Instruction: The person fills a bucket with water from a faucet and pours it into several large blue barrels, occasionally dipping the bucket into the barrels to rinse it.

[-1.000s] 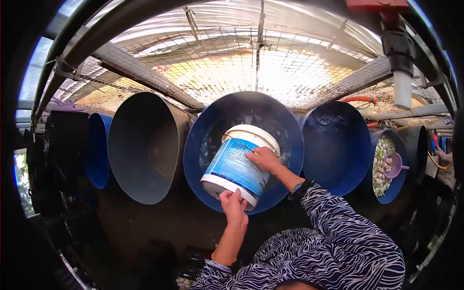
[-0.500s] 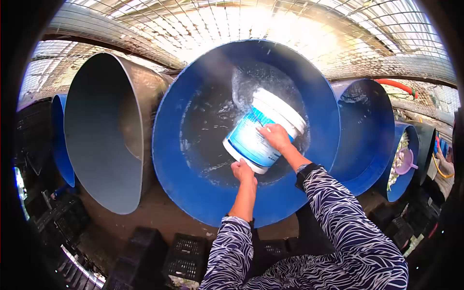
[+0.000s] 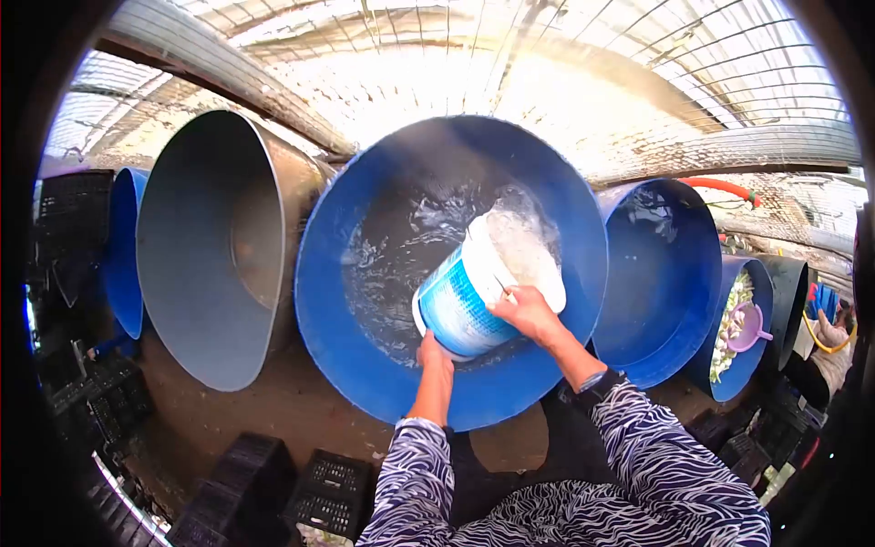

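Note:
A white bucket with a blue printed label [image 3: 448, 305] is tilted on its side inside a large blue tub [image 3: 360, 378]. Clear water [image 3: 521, 246] fills the bucket's mouth, which faces away and to the right. My left hand [image 3: 436, 354] grips the lower edge of the bucket's base. My right hand [image 3: 530, 312] is closed at the bucket's side near the rim, around what looks like its thin handle. Rippling water [image 3: 383, 319] lies in the tub below the bucket.
To the left stand a big grey tub [image 3: 196, 264] and a narrower blue one. On the right are another blue tub [image 3: 661, 273] and one holding pale pieces with a purple scoop [image 3: 747, 328]. Black crates [image 3: 333, 488] sit near my feet. Another person [image 3: 829, 351] is at far right.
The bucket has swung so its mouth now shows water inside, and it has shifted slightly left and down. Both hands have stayed on it. The tub's water ripples more widely.

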`<state>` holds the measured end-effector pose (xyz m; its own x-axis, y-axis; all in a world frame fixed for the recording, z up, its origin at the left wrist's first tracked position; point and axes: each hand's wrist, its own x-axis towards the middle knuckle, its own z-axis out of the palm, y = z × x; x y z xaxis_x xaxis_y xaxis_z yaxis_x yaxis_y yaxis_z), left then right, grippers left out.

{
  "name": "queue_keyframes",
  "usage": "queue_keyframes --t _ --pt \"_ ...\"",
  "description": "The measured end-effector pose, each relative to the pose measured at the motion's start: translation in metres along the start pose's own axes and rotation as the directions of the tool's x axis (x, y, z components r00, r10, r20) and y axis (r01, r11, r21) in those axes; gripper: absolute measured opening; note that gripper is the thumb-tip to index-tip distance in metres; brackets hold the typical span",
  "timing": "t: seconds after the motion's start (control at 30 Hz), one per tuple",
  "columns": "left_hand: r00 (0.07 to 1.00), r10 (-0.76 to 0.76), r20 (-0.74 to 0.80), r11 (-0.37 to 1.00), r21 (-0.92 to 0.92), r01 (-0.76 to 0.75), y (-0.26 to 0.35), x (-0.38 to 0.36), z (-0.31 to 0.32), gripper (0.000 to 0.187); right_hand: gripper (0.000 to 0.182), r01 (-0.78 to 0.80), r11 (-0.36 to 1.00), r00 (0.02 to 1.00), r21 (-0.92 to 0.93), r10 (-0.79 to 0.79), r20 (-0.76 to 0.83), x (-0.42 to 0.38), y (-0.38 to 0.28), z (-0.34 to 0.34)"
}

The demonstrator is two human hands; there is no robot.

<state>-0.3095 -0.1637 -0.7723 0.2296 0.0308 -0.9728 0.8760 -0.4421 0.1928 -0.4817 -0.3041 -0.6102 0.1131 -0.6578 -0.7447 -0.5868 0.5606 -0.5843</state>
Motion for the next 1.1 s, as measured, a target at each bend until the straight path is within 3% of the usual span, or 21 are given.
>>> queue_keyframes --t 0.1,0.13,0.27,0.37,0.47,0.53,0.63,0.77,0.8,0.87,0.93,1.03,1.07,1.1 --pt "0.999 -0.010 -0.042 1.000 0.013 0.010 0.026 -0.091 -0.021 0.053 0.035 0.073 0.997 0.995 -0.009 -0.072 0.074 -0.045 -0.036 -0.007" --pt "0.994 -0.026 -0.107 0.990 0.137 0.040 0.030 -0.114 -0.031 0.047 0.035 0.097 0.995 0.990 -0.010 -0.096 0.106 -0.060 -0.049 -0.012" --pt "0.991 -0.071 -0.115 0.971 0.219 0.095 0.039 -0.198 -0.048 0.046 0.037 0.233 0.972 0.958 -0.015 -0.227 0.177 -0.116 -0.104 -0.056" --pt "0.999 -0.023 -0.038 0.938 0.344 0.034 0.041 -0.263 -0.031 0.046 0.039 0.330 0.942 0.942 -0.065 -0.324 0.091 -0.142 -0.128 -0.103" --pt "0.966 0.143 0.215 0.901 0.375 -0.217 0.060 -0.362 0.009 0.043 0.041 0.421 0.902 0.900 -0.091 -0.428 -0.081 -0.155 -0.146 -0.158" --pt "0.886 0.245 0.394 0.860 0.333 -0.386 0.068 -0.395 0.027 0.031 0.041 0.427 0.896 0.885 -0.121 -0.442 -0.147 -0.166 -0.166 -0.192" --pt "0.748 0.394 0.533 0.739 0.300 -0.604 0.077 -0.445 0.057 0.019 0.040 0.445 0.881 0.844 -0.162 -0.473 -0.251 -0.182 -0.191 -0.229" --pt "0.423 0.511 0.748 0.604 0.038 -0.796 0.084 -0.531 0.094 0.023 0.037 0.555 0.829 0.749 -0.074 -0.536 -0.390 -0.191 -0.208 -0.256" --pt "0.330 0.535 0.778 0.559 -0.034 -0.829 0.085 -0.549 0.103 0.023 0.033 0.516 0.847 0.751 -0.128 -0.520 -0.407 -0.206 -0.218 -0.265" --pt "0.185 0.619 0.763 0.356 -0.063 -0.932 0.092 -0.583 0.113 0.023 0.025 0.539 0.825 0.804 0.168 -0.446 -0.393 -0.238 -0.235 -0.272" --pt "0.117 0.626 0.771 0.211 -0.023 -0.977 0.103 -0.589 0.109 0.024 0.021 0.628 0.775 0.726 0.069 -0.552 -0.411 -0.243 -0.228 -0.273" --pt "0.255 0.562 0.787 0.411 0.002 -0.912 0.107 -0.593 0.088 0.024 0.017 0.663 0.749 0.663 -0.016 -0.597 -0.452 -0.242 -0.208 -0.263" --pt "0.226 0.567 0.792 0.385 -0.012 -0.923 0.106 -0.584 0.084 0.024 0.016 0.660 0.750 0.658 -0.039 -0.603 -0.452 -0.240 -0.199 -0.257" --pt "0.204 0.584 0.786 0.361 -0.026 -0.932 0.104 -0.566 0.080 0.023 0.015 0.626 0.773 0.715 0.104 -0.516 -0.472 -0.235 -0.189 -0.254"
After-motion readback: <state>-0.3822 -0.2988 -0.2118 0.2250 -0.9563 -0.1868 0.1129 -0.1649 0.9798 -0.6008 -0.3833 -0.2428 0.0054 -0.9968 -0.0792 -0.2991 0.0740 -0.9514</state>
